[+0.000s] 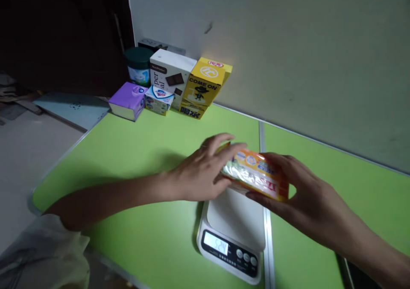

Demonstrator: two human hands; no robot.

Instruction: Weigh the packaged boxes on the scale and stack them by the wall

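Note:
Above a white digital kitchen scale (pixel 237 216), a shiny plastic-wrapped orange and white pack (pixel 253 171) is tilted between my two hands. My left hand (pixel 205 167) is curled around its left end, with the thumb low and the fingers over the top. On the right end, my right hand (pixel 296 184) grips the pack between thumb and fingers. The scale's lit display (pixel 216 243) seems to read 524, slightly blurred. The pack hides the far part of the scale's plate, so I cannot tell whether they touch.
Against the wall stand a yellow box (pixel 205 86), a white box (pixel 169 73) and a dark-lidded tub (pixel 139 64). Before them sit a small blue-white box (pixel 159 100) and a purple pack (pixel 127 101). A metal seam (pixel 268 246) crosses the green table (pixel 144 237).

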